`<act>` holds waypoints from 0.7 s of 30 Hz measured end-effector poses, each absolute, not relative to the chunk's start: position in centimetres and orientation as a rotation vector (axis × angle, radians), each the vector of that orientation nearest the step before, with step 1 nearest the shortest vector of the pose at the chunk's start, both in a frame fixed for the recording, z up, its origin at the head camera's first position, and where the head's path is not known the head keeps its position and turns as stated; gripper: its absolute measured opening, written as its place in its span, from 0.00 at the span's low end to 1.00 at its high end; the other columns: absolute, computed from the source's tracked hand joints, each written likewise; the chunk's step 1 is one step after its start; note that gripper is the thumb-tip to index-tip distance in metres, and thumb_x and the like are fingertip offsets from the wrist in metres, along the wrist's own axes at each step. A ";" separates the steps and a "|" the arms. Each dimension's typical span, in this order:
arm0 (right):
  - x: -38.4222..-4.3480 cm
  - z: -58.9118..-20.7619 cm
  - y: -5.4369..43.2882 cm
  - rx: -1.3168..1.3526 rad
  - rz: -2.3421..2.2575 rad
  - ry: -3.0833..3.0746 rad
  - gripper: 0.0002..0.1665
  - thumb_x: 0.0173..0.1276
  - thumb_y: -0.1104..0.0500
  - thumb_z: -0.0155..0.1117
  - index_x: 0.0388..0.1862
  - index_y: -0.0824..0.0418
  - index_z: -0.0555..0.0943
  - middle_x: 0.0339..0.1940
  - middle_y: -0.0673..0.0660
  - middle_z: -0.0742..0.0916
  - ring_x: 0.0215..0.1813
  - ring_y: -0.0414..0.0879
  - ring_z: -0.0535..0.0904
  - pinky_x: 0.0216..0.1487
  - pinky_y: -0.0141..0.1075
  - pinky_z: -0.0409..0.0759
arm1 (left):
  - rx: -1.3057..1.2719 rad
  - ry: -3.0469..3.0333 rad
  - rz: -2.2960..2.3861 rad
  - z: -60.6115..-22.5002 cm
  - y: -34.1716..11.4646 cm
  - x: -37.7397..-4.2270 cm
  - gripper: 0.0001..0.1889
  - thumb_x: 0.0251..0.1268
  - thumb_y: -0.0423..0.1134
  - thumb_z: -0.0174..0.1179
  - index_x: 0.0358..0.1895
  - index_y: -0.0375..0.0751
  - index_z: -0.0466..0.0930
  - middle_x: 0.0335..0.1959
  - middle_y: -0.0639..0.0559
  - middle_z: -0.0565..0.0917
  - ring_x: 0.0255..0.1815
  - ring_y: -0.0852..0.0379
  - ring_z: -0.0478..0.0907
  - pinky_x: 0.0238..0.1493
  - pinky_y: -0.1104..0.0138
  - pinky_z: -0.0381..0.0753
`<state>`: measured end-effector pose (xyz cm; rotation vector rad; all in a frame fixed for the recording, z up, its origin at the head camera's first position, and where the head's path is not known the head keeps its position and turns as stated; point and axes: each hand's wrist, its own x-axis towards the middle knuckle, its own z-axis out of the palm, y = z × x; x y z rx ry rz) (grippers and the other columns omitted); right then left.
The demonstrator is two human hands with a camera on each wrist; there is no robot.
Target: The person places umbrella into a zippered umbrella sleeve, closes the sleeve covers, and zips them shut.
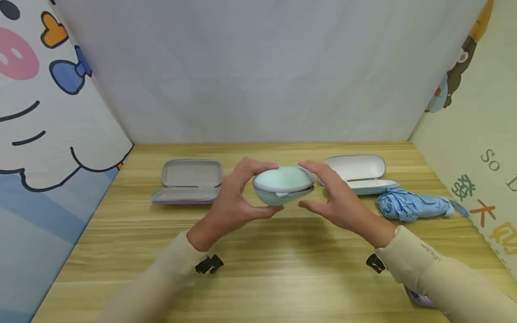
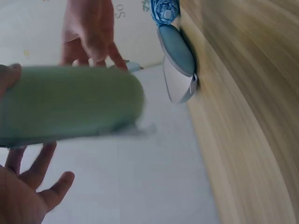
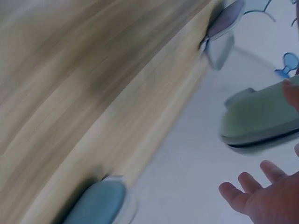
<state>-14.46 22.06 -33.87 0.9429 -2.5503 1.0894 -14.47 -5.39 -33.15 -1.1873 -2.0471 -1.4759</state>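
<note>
A pale mint-green glasses case (image 1: 283, 179) is held up above the table, a thin dark gap showing along its right rim. My left hand (image 1: 238, 197) pinches it, index finger at the top and thumb underneath. Around the case's right end, my right hand (image 1: 343, 204) spreads its fingers and thumb; the index fingertip meets the top edge and the thumb looks apart from the underside. Seen from the right wrist, several right fingers (image 3: 261, 191) stretch out away from the case (image 3: 261, 114). The left wrist view shows the case (image 2: 70, 102) blurred.
Behind my left hand lies an opened grey-lined glasses case (image 1: 191, 172) with a purple shell. An opened light-blue case (image 1: 359, 166) lies behind my right hand, next to a folded blue umbrella (image 1: 416, 205). A purple item (image 1: 420, 298) is partly hidden under my right sleeve.
</note>
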 end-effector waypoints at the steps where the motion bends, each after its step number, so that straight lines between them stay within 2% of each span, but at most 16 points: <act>1: -14.2 -33.7 21.7 0.953 1.084 -2.534 0.54 0.57 0.65 0.83 0.80 0.56 0.65 0.74 0.58 0.73 0.73 0.54 0.70 0.67 0.57 0.71 | -1.170 -2.068 -1.422 -33.1 -5.2 -14.3 0.40 0.46 0.32 0.83 0.67 0.45 0.77 0.53 0.49 0.76 0.57 0.51 0.75 0.56 0.56 0.79; 6: -13.1 -33.0 20.2 0.949 1.120 -2.524 0.55 0.57 0.61 0.84 0.81 0.52 0.65 0.74 0.56 0.74 0.74 0.52 0.70 0.67 0.59 0.72 | -1.069 -2.156 -1.193 -32.8 -4.7 -13.7 0.40 0.47 0.36 0.83 0.68 0.50 0.77 0.46 0.50 0.72 0.49 0.55 0.75 0.47 0.61 0.81; 11: -13.1 -33.2 19.7 0.928 1.197 -2.570 0.49 0.61 0.68 0.79 0.79 0.54 0.67 0.72 0.57 0.77 0.72 0.55 0.73 0.61 0.59 0.78 | -1.082 -2.149 -1.011 -32.6 -4.1 -13.3 0.40 0.49 0.41 0.82 0.69 0.51 0.76 0.43 0.50 0.72 0.40 0.56 0.73 0.41 0.62 0.78; 13: -13.2 -33.5 19.7 0.935 1.250 -2.573 0.46 0.63 0.70 0.76 0.77 0.55 0.67 0.70 0.58 0.78 0.70 0.56 0.74 0.60 0.58 0.80 | -1.094 -2.138 -0.958 -32.5 -3.8 -13.2 0.40 0.49 0.43 0.82 0.70 0.51 0.75 0.42 0.50 0.73 0.40 0.56 0.74 0.42 0.61 0.77; 16: -13.3 -34.0 19.7 0.940 1.341 -2.557 0.44 0.65 0.71 0.74 0.77 0.54 0.67 0.68 0.57 0.79 0.67 0.54 0.76 0.57 0.55 0.82 | -1.095 -2.132 -0.916 -32.5 -3.6 -13.2 0.44 0.48 0.46 0.83 0.71 0.48 0.72 0.46 0.49 0.76 0.44 0.54 0.76 0.47 0.56 0.77; 21: -13.3 -34.3 19.7 0.974 1.462 -2.506 0.44 0.68 0.73 0.70 0.78 0.57 0.65 0.69 0.59 0.77 0.64 0.54 0.78 0.51 0.47 0.85 | -1.098 -2.157 -0.946 -32.5 -4.3 -14.0 0.57 0.40 0.52 0.87 0.76 0.43 0.64 0.60 0.48 0.79 0.62 0.52 0.76 0.62 0.46 0.73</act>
